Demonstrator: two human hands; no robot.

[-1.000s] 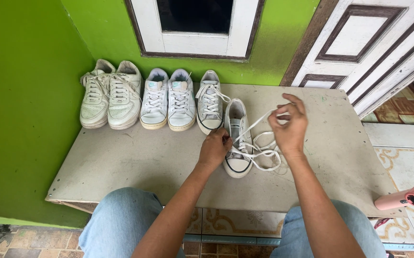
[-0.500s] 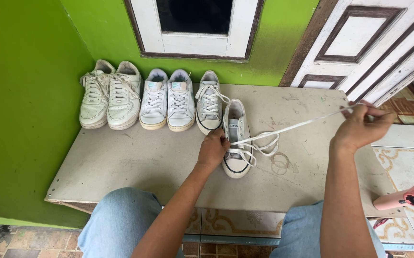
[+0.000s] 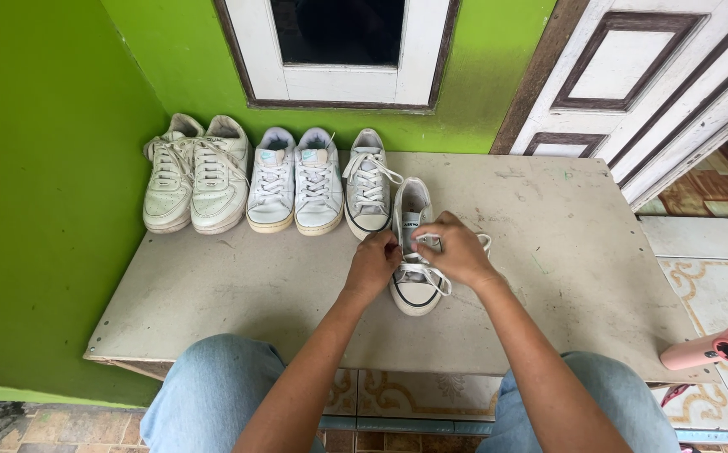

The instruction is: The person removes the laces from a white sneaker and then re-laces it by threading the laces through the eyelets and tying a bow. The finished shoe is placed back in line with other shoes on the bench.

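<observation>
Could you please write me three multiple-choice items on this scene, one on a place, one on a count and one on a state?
1. Where is the pink device?
A. at the board's right edge
B. beside the green wall
C. under the window

2. How many shoes are on the board?
A. four
B. six
C. eight

3. What are both hands doing?
A. resting on the knees
B. holding the pink device
C. gripping the nearest shoe's laces

Key: A, it lies far right; B, six show; C, left hand and right hand meet on the low-top shoe.
</observation>
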